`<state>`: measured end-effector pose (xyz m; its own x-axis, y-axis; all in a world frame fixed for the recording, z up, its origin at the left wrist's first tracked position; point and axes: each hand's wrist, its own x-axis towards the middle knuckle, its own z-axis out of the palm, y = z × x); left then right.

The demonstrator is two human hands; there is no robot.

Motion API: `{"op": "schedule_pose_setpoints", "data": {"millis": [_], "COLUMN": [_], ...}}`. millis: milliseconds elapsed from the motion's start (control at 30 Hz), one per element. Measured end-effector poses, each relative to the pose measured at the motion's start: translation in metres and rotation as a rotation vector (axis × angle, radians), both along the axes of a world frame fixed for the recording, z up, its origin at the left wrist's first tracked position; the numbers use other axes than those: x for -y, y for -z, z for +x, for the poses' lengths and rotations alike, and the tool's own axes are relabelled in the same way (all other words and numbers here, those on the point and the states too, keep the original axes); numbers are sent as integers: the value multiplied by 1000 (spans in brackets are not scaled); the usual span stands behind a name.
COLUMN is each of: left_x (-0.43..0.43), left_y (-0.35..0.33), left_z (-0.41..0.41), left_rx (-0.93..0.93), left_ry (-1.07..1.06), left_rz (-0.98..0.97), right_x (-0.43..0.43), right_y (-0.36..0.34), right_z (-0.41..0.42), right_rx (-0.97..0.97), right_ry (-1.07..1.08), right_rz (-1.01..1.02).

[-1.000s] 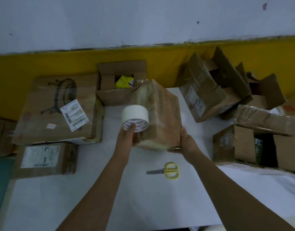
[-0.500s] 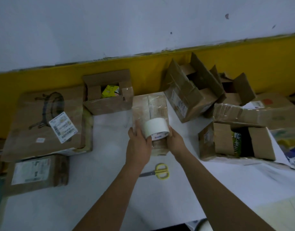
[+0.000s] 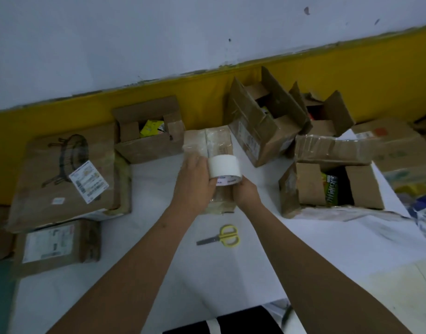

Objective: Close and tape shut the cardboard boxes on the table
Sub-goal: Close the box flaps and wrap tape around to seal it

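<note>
**Tape roll brought down onto the small box: start of a sealing pass**

The left hand (image 3: pixel 195 182) wraps its fingers round the far-left side of the white tape roll (image 3: pixel 223 168), with the thumb at the roll's near face. The right hand (image 3: pixel 246 192) meets the roll from the near-right, fingers curled against its lower rim. Whether they already pinch the free end of the tape cannot be told. The roll stands on edge on the top face of the small box (image 3: pixel 208 143), which lies flat on the white table (image 3: pixel 159 237), closed and glossy with tape already on it.

One second earlier this box was raised and tilted in the right hand, with the roll held beside it in the left. It has since been set down and the roll brought onto it, freeing the right hand to join the left. This suggests that turning the box is over and that a strip is about to be drawn.

The yellow-handled scissors (image 3: pixel 221 236) lie on the table just near of the box, within reach for the cut. Three boxes stand open: one behind-left (image 3: pixel 146 145), one behind-right (image 3: pixel 255 131) and one to the right (image 3: pixel 310 186). Much of the task therefore appears to remain.
</note>
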<state>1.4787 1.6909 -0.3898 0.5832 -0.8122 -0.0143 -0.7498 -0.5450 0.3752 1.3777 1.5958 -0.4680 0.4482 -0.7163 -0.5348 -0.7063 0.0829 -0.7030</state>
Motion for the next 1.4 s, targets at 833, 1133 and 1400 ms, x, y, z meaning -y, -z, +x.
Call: {"op": "schedule_pose_setpoints", "data": {"millis": [833, 1133, 1400], "left_x": [-49, -36, -14], "left_y": [-13, -22, -38], "left_z": [55, 70, 94], "left_rx": [-21, -280, -369], "left_ry": [78, 114, 167], "left_rz": [51, 162, 371], "right_x": [-22, -80, -77], "right_y": [-7, 71, 43], "right_z": [-30, -89, -104], "right_rx": [-61, -289, -266], "right_ry": [151, -732, -670], "right_rz": [-437, -459, -168]}}
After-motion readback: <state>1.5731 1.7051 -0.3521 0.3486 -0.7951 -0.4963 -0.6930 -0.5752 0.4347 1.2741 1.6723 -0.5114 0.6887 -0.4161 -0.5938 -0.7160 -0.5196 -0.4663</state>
